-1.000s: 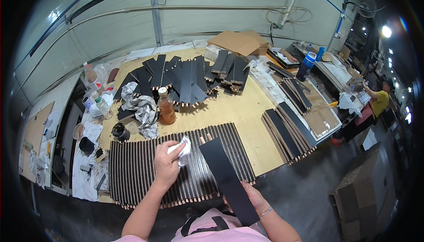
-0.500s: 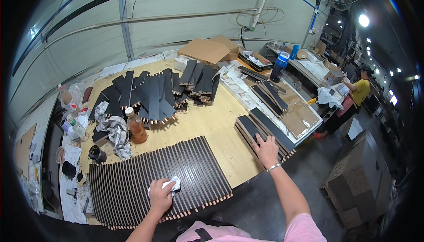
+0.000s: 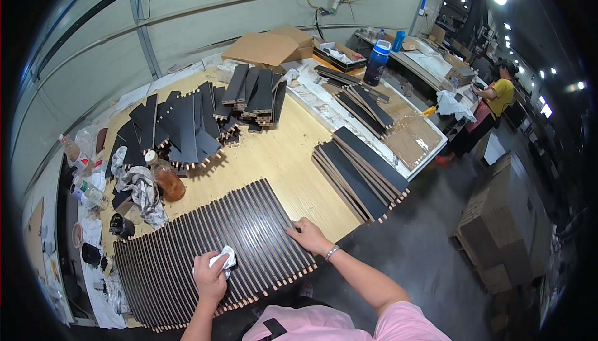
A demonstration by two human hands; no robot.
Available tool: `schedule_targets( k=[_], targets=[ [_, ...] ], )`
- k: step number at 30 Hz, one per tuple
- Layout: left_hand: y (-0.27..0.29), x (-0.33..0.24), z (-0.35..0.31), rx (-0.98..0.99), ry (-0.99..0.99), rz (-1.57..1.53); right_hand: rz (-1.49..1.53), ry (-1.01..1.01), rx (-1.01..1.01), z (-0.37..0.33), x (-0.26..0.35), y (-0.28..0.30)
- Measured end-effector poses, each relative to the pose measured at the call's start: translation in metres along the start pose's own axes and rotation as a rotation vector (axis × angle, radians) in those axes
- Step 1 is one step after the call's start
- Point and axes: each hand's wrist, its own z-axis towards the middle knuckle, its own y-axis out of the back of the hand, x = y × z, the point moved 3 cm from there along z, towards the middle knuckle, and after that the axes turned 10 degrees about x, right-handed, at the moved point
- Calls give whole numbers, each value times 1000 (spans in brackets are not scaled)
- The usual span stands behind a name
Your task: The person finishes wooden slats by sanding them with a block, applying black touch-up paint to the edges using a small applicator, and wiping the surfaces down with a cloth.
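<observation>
Dark slats with pale pegs at their ends lie side by side in a long row (image 3: 249, 222) along the near edge of the table. My left hand (image 3: 210, 277) is closed around a crumpled white cloth (image 3: 225, 259), resting on top of the row near its middle. At the row's right end, my right hand (image 3: 309, 236) touches the outermost slat with its fingertips; its fingers are apart and nothing is held in it. To the right of that hand, a stack of black-faced slats (image 3: 355, 173) sits at the table's corner.
A loose pile of black slats (image 3: 187, 135) covers the table's far left. Left of the row stand an amber-liquid bottle (image 3: 168, 182), a stained rag (image 3: 144, 194) and a dark cup (image 3: 121, 225). Cartons (image 3: 498, 222) stand on the floor at right. Another person (image 3: 498, 95) works farther off.
My right hand has left the slat stack at right and moved left to the row's end. The left hand keeps the cloth on the row. The whole view has shifted slightly.
</observation>
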Motion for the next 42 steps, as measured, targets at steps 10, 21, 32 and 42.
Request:
schedule_targets(
  k=[10,21,32,42],
  targets=[
    [6,10,-12,44,39,-230,966,-118,84,-47,35,55],
    [43,-155,34,223,-556,-278,1759,29,337,-67,177,16],
    [77,-119,15,98,-507,-140,1762,-313,526,-91,162,-68],
    [68,-29,29,-167,-169,-278,1765,-192,698,-130,181,-92]
  ],
)
